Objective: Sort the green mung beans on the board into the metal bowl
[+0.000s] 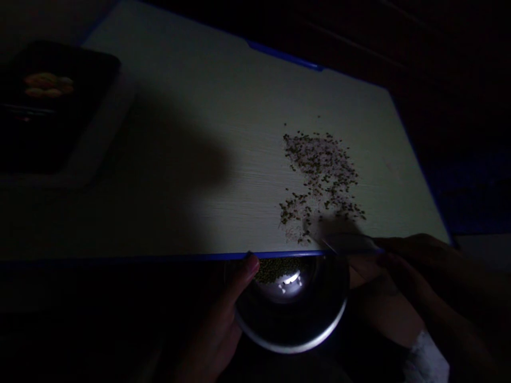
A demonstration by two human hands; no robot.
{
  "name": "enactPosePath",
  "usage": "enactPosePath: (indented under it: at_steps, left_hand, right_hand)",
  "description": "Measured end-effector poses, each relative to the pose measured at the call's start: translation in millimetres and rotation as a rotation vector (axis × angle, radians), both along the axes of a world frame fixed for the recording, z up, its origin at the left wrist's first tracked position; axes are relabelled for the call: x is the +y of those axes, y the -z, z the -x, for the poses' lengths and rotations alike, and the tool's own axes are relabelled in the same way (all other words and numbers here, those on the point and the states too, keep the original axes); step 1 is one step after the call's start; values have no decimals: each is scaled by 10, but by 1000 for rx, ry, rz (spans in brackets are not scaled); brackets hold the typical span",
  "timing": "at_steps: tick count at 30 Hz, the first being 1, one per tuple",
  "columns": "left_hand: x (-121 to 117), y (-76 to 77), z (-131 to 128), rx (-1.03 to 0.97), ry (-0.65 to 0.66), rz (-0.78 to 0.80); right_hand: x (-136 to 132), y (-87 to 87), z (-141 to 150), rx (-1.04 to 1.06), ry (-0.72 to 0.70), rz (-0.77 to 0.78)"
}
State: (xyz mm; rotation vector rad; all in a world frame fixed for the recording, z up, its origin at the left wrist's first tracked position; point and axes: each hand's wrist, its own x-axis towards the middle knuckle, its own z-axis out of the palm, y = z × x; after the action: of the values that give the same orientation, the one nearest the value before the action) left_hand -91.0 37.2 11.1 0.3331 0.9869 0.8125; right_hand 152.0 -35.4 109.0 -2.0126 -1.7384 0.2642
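Just below the table's front edge, my left hand (229, 308) grips the side of a shiny metal bowl (293, 348), its thumb on the near-left rim. Small green beans (275, 268), which look like mung beans, lie inside the bowl's far part. My right hand (411, 260) is closed around what looks like a spoon (345, 242), whose head rests low over the table edge. Beside the spoon's tip spreads a loose pile of green beans mixed with pale grains (321, 162), perhaps rice. Dim light hides most of my right fingers.
The pale table (239, 106) has a blue rim. On its left stands a dark, flat-topped appliance or box (48, 127) with a food picture. A blue shape (479, 186) shows dimly beyond the right edge. Deep shadow covers the left front.
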Motion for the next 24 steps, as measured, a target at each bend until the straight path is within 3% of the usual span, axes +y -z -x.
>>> enactPosePath:
  at_steps: [4, 8, 12, 17, 24]
  left_hand:
    - [18, -100, -51, -26, 43, -90]
    - [-23, 49, -117, -64, 16, 13]
    - [-85, 150, -128, -74, 27, 16]
    - [-118, 135, -160, -81, 34, -45]
    - [-56, 77, -192, -120, 54, -56]
  right_hand:
    - [33, 77, 48, 25, 21, 46]
    - [116, 92, 62, 70, -52, 20]
    - [127, 66, 84, 103, -25, 29]
    - [62, 81, 52, 91, -58, -36]
    - [114, 43, 76, 100, 35, 85]
